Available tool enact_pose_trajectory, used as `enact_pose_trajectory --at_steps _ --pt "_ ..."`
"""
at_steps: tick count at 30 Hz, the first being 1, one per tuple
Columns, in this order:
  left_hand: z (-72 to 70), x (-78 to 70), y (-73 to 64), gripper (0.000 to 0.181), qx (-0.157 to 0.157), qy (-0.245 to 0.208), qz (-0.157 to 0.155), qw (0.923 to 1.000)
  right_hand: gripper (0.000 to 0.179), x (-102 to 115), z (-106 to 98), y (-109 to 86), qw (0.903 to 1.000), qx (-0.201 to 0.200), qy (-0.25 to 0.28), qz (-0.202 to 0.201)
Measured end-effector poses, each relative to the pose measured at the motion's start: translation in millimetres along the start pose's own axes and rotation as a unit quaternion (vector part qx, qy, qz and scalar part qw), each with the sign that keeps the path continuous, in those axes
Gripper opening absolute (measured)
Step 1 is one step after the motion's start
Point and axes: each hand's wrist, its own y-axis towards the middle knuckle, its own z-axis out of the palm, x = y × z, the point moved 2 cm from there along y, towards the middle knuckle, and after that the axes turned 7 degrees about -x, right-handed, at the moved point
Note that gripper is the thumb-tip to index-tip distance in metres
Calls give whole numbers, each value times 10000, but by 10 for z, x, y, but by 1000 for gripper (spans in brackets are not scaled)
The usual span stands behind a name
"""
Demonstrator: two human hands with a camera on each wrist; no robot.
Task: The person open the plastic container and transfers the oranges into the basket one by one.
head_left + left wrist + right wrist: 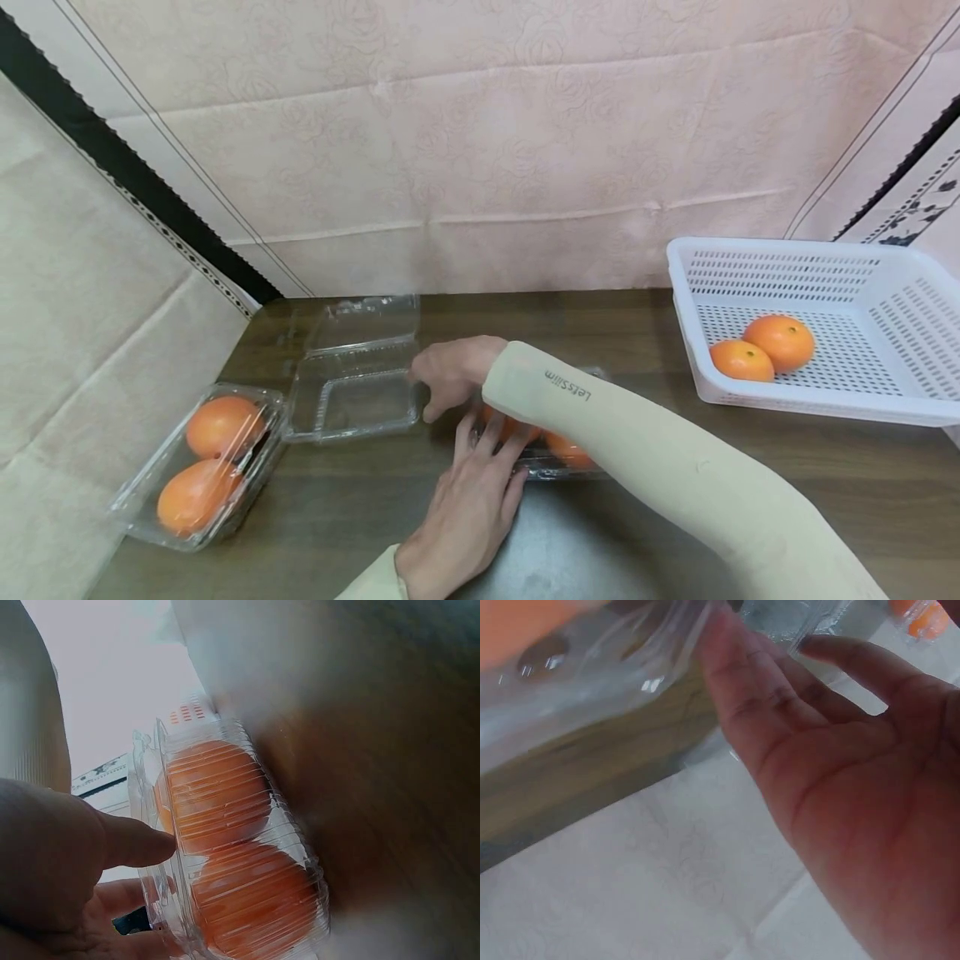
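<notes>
A clear plastic clamshell box (551, 473) with oranges (567, 450) in it lies in front of me, partly hidden under my right forearm. My left hand (468, 504) rests its spread fingers on the box's near left side. In the left wrist view its thumb (139, 841) touches the rim of the box, and two oranges (217, 795) show through the ribbed wall. Crossing over from the right, my right hand (453, 371) is at the box's far left corner. The right wrist view shows its fingers (742, 690) extended, fingertips right at the plastic edge, thumb apart.
Another clamshell box (360, 433) lies open at the back left. Beside it, at the far left, a box (258, 492) holds two oranges (197, 497). A white basket (825, 407) with two oranges (780, 342) stands at right. Cloth (480, 167) hangs behind the table.
</notes>
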Motion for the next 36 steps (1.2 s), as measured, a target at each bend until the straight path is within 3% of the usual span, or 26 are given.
enact_pose_trajectory --at_steps 10,21,26,36 --pt "11 3 -6 41 -70 -53 -30 10000 32 34 -18 78 9998 -140 126 -37" --pt "7 3 -13 38 -15 -98 -88 9999 56 64 -20 157 9997 -129 -11 190" --pt "7 8 -2 46 -9 -143 -55 9999 68 7 -72 147 9998 -68 -11 204" --pt "21 36 46 59 -218 -109 -67 9997 62 -189 -280 -219 9986 -461 267 -25"
